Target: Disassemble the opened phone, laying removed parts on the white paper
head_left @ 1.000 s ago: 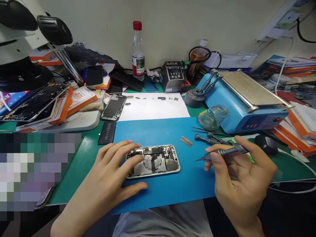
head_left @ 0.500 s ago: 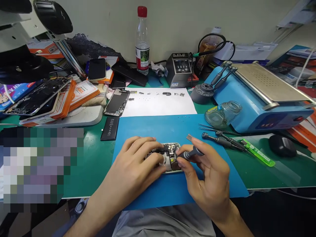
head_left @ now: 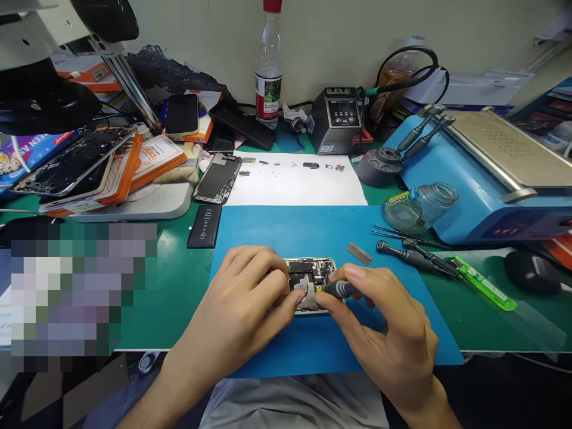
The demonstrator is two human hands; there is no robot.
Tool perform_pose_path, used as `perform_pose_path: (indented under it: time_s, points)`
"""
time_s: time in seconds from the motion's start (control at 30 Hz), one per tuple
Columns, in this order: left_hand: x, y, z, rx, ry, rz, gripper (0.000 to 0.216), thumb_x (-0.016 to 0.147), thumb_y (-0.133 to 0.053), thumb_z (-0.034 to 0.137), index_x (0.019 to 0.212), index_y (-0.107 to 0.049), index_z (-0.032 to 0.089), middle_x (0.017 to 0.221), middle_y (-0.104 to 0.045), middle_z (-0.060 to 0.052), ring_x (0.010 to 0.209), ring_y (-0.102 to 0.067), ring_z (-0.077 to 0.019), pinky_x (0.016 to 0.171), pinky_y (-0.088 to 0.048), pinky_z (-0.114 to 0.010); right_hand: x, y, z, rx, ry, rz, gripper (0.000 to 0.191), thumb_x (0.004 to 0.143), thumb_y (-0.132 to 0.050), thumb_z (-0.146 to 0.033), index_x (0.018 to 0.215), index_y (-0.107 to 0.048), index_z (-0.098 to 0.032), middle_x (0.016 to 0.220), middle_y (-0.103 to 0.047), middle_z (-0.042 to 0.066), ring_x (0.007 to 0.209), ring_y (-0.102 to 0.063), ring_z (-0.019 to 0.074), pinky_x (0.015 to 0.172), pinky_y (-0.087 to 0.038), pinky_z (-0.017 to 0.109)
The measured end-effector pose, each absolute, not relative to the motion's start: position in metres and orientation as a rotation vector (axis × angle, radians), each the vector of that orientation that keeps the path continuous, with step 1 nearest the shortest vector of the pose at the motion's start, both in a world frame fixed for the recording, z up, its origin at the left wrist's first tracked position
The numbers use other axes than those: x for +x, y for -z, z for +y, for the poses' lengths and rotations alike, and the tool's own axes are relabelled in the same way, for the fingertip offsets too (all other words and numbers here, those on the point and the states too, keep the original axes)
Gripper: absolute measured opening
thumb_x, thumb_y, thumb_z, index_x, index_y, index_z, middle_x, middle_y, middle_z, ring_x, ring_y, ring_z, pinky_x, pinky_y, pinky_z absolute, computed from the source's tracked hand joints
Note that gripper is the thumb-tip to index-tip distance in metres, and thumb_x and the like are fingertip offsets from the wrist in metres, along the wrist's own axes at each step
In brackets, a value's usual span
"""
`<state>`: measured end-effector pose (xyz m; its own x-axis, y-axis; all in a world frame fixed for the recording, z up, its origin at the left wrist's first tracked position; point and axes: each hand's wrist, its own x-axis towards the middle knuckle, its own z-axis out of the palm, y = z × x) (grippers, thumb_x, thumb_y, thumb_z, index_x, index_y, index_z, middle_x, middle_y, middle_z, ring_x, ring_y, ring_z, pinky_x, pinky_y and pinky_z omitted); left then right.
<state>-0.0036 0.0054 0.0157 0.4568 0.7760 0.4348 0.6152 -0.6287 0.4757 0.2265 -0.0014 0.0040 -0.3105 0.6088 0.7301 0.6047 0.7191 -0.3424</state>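
An opened phone (head_left: 322, 269) lies on the blue mat (head_left: 286, 229), its circuit board, silver shielding and small parts exposed. My left hand (head_left: 243, 301) wraps its curled fingers over the phone's left part, hiding that end. The left thumb tip rests inside the phone beside a crumpled silvery piece (head_left: 302, 286). Between thumb and fingers, my right hand (head_left: 388, 322) pinches a short dark screwdriver (head_left: 337, 290) held low over the phone's right part. Its tip is too small to make out. Just beyond that hand, a flat metal blade (head_left: 358, 253) lies on the mat.
Small parts and screws sit on white paper (head_left: 295, 187). A battery (head_left: 204, 226) and phone screen (head_left: 218, 179) lie left. Rightward are more screwdrivers (head_left: 404, 255), a green cutter (head_left: 485, 283), a glass jar (head_left: 420, 207) and a blue heating machine (head_left: 473, 220). A microscope (head_left: 53, 89) overhangs the left.
My right hand has tilted and lowered with the screwdriver, baring more of the metal blade. My left fingers have curled in more, showing more of the phone. The whole view has shifted slightly.
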Motion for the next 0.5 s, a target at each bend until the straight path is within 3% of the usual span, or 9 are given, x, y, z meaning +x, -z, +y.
perform_pose_path:
  time_s: [0.07, 0.17, 0.23, 0.3, 0.43, 0.5]
  points:
    - [-0.004, -0.015, 0.005, 2.464, -0.942, 1.211, 0.025, 0.115, -0.059, 0.020, 0.090, -0.055, 0.021, 0.104, -0.072, -0.002, 0.109, -0.066, -0.0193, 0.100, -0.046, -0.036, 0.228, -0.004, -0.001, -0.915, -0.024, -2.008, 0.078, 0.093, -0.077, 0.000, 0.162, -0.049, -0.025, 0.123, -0.083, 0.008, 0.099, -0.082, 0.0224, 0.081, -0.069, 0.038]
    - [-0.004, -0.015, 0.005, 2.460, -0.966, 1.210, 0.021, 0.115, -0.059, 0.021, 0.094, -0.058, 0.022, 0.105, -0.073, -0.003, 0.110, -0.066, -0.0202, 0.101, -0.047, -0.037, 0.229, -0.002, -0.003, -0.934, -0.160, -1.980, 0.074, 0.098, -0.058, -0.001, 0.166, -0.046, -0.027, 0.144, -0.074, 0.012, 0.127, -0.076, 0.0289, 0.096, -0.067, 0.050]
    - [-0.003, -0.017, 0.004, 2.448, -0.990, 1.227, 0.015, 0.115, -0.060, 0.021, 0.100, -0.061, 0.022, 0.105, -0.074, -0.003, 0.110, -0.065, -0.0207, 0.101, -0.048, -0.038, 0.230, 0.000, -0.004, -0.941, -0.193, -1.939, 0.074, 0.097, -0.060, -0.004, 0.165, -0.046, -0.030, 0.156, -0.067, 0.012, 0.139, -0.069, 0.0322, 0.102, -0.065, 0.055]
    - [-0.001, -0.020, 0.001, 2.451, -0.997, 1.276, 0.009, 0.115, -0.060, 0.021, 0.107, -0.064, 0.021, 0.107, -0.074, -0.003, 0.108, -0.064, -0.0212, 0.099, -0.047, -0.039, 0.230, 0.001, -0.005, -0.959, -0.199, -1.896, 0.077, 0.095, -0.064, -0.003, 0.164, -0.048, -0.032, 0.160, -0.064, 0.010, 0.138, -0.070, 0.0311, 0.103, -0.065, 0.054]
    - [0.007, -0.025, -0.001, 2.403, -0.869, 1.294, 0.011, 0.116, -0.056, 0.021, 0.114, -0.068, 0.022, 0.108, -0.075, -0.002, 0.099, -0.062, -0.0230, 0.089, -0.046, -0.042, 0.231, 0.002, -0.006, -0.946, -0.226, -1.840, 0.071, 0.099, -0.054, -0.002, 0.163, -0.053, -0.032, 0.158, -0.065, 0.010, 0.138, -0.069, 0.0318, 0.104, -0.065, 0.056]
    - [0.012, -0.022, 0.001, 2.365, -0.796, 1.231, 0.015, 0.117, -0.056, 0.023, 0.112, -0.069, 0.022, 0.107, -0.075, -0.003, 0.096, -0.061, -0.0236, 0.085, -0.046, -0.042, 0.230, 0.003, -0.007, -0.950, -0.191, -1.844, 0.073, 0.097, -0.063, -0.005, 0.164, -0.052, -0.033, 0.154, -0.067, 0.010, 0.137, -0.069, 0.0328, 0.105, -0.065, 0.056]
